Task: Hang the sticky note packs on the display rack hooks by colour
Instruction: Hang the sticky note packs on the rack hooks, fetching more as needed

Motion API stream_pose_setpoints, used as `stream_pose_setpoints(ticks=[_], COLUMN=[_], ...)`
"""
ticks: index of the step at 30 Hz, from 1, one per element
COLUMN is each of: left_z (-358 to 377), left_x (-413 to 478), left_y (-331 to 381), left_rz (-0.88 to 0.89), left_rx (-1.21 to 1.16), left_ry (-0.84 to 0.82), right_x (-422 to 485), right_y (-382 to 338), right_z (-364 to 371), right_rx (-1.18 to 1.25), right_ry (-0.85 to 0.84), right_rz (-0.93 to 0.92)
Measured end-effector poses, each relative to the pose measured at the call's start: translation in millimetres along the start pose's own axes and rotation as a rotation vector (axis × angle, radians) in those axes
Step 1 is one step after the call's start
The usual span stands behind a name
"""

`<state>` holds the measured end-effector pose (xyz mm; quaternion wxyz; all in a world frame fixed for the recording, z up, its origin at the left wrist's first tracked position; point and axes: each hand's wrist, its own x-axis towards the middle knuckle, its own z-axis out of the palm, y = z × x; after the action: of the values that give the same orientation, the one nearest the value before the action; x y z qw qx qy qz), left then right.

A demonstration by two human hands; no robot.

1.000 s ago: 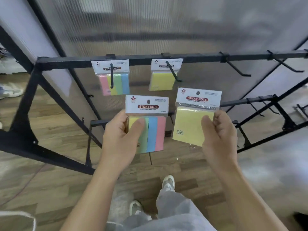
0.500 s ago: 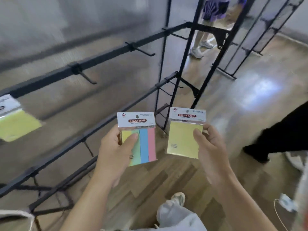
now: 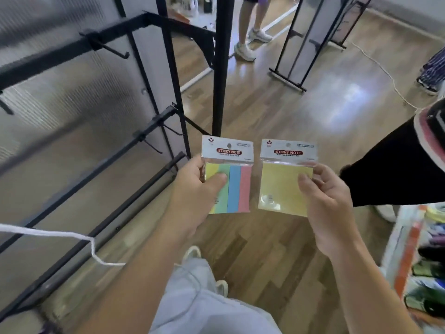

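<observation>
Both packs upright, side by side, not touching; left hand (image 3: 195,186) grip pinches the striped yellow-green-blue-pink sticky note pack (image 3: 234,179), thumb on its front; right hand (image 3: 330,201) grip pinches the plain yellow sticky note pack (image 3: 281,186) at its 3 o'clock; black metal display rack (image 3: 154,121) and its hooks (image 3: 113,48) at 9 to 11 o'clock; wood floor (image 3: 265,104) below.

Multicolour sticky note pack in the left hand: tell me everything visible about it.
The multicolour sticky note pack is a clear glossy sleeve with a white header card bearing a red STICKY NOTE label and an oval hang hole. Four vertical strips show: yellow, green, blue, pink. It is held upright, off any hook; the left hand grips its left edge, thumb on the front.
</observation>
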<state>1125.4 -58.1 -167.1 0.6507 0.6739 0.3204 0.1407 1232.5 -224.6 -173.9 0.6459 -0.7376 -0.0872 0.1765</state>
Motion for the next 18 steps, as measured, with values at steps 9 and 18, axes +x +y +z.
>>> stream_pose_setpoints(ticks=[9,18], left_z=[114.3,198.0], left_x=[136.9,291.5], left_y=[5.2,48.7], left_rz=[-0.023,-0.035], left_rx=[-0.042,-0.031], left_ry=[-0.097,-0.105], right_x=[151.3,319.3], right_y=[8.2,-23.6], right_z=[-65.5,-97.4], right_rx=[-0.056,-0.073], right_ry=[0.080,0.071], right_rz=[0.047,0.049])
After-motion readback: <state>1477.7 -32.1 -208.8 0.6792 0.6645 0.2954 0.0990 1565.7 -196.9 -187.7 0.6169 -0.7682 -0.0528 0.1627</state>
